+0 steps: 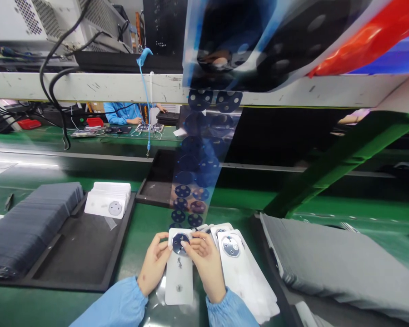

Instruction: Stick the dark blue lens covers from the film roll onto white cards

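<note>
You hold the white panel [179,282] upright in front of you, its round dark disc [181,244] at the panel's 12 o'clock end. Your left hand [153,264] grips the upper edge at 9 o'clock, fingers drawn in narrow. Your right hand [206,264] is narrow too, holding the 3 o'clock side with its thumb on the disc; you may have a fingertip under the panel, but your fingers hide that.

From the panel, a fanned pile of white panels [247,281] lies at 3 o'clock, just beside your right hand, with a grey stack [341,263] beyond it. The clear strip of dark discs [201,159] hangs at 12. At 9 sits the black tray [78,254], with the small white stack [105,200] at 10. A person in blue sleeves [119,113] works at 11, well apart.
</note>
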`<act>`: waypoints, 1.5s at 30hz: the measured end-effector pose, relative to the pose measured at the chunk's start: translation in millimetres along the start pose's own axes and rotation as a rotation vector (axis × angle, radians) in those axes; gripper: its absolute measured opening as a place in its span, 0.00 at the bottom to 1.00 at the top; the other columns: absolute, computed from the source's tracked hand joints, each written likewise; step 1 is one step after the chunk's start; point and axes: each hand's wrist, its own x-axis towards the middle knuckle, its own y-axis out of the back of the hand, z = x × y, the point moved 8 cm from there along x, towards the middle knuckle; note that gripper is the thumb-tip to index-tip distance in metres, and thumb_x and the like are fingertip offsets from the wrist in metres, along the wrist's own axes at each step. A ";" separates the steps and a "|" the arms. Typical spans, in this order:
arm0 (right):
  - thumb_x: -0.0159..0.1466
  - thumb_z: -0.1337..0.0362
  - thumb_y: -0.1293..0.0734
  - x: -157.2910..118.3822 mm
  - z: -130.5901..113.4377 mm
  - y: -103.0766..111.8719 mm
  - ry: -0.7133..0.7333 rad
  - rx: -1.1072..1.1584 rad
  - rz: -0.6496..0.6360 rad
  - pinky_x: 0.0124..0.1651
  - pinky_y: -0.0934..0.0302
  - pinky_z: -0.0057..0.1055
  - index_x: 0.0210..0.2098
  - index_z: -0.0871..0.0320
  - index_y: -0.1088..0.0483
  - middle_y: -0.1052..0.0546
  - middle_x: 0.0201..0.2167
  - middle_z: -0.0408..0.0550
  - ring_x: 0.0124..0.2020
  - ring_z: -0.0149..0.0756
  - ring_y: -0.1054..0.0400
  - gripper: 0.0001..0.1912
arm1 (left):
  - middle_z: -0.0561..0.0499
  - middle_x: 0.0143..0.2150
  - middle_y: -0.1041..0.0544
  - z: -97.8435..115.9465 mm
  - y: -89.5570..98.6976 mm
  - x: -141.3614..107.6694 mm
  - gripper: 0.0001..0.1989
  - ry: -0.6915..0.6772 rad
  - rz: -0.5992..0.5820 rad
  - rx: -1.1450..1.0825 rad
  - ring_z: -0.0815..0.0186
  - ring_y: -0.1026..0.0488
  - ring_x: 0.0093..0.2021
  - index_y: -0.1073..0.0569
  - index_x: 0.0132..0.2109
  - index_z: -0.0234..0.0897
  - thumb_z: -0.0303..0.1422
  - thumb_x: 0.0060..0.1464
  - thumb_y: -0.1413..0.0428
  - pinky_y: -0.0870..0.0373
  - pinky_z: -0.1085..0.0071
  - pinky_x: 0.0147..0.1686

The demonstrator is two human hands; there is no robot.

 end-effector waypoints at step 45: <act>0.52 0.54 0.24 -1.7 -5.8 -1.7 0.024 -0.056 -0.009 0.34 0.36 0.31 0.37 0.55 0.31 0.26 0.25 0.41 0.28 0.34 0.31 0.19 | 0.49 0.32 0.19 0.8 0.3 -3.0 0.23 0.015 0.026 0.015 0.65 0.27 0.27 0.34 0.48 0.38 0.46 0.50 0.38 0.34 0.74 0.28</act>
